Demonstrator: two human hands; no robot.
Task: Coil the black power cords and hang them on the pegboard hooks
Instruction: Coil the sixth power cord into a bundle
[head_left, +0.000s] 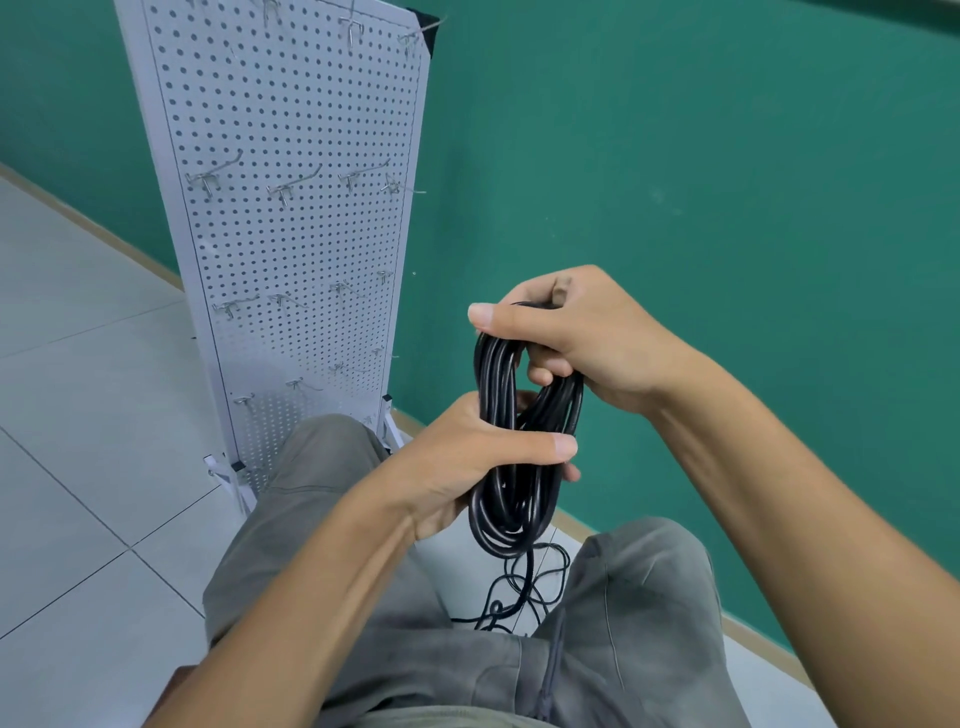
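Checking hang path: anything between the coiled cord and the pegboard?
Head view: nothing; only green wall shows between the coiled cord, gripped by both hands, and the pegboard.

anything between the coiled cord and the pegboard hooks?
Nothing visible. Both the left hand and right hand grip the coiled cord; open air separates it from the pegboard and its bare hooks. More loose cord lies on the floor below.
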